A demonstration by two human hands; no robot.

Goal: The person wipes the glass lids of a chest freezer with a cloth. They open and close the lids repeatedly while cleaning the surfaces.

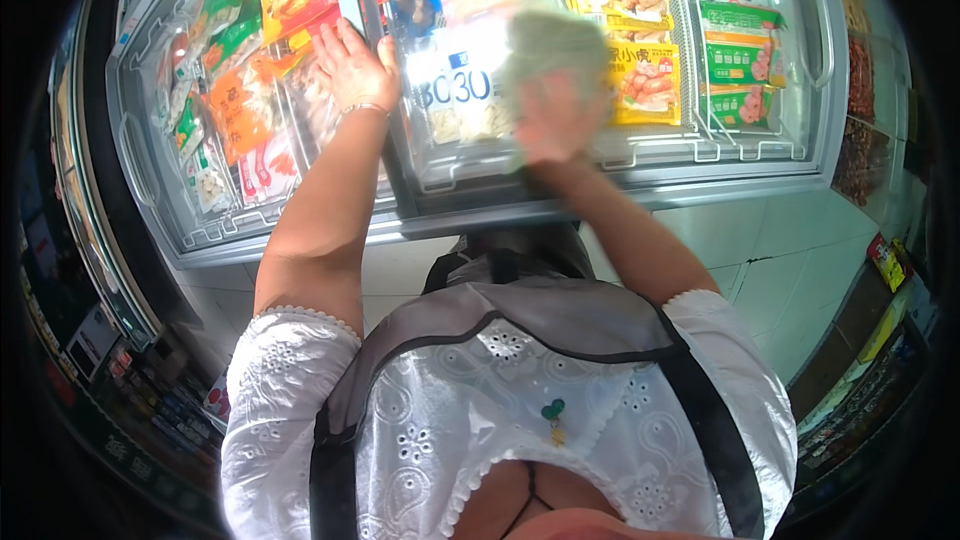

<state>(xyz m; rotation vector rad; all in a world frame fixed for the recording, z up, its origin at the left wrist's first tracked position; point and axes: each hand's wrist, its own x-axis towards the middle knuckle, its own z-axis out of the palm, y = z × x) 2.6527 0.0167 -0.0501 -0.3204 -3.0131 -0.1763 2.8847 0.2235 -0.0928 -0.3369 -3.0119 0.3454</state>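
Note:
My right hand (555,116), blurred, presses a pale green cloth (559,49) against the sliding glass lid (465,157) of a chest freezer. Flat with its fingers spread, my left hand (360,71) rests on the glass at the left, beside the metal frame between the panes. It holds nothing. Under the glass lie yellow bags of frozen sausages (645,82), green packs (739,45) and an orange bag (244,109). A white sign with large digits shows near the cloth, partly washed out by glare.
The freezer's metal front rim (480,217) runs across in front of my body. Clear bins of dried goods (862,157) stand at the right. Pale floor tiles (787,255) show below the freezer. Shelves with packaged goods (169,405) are at the lower left.

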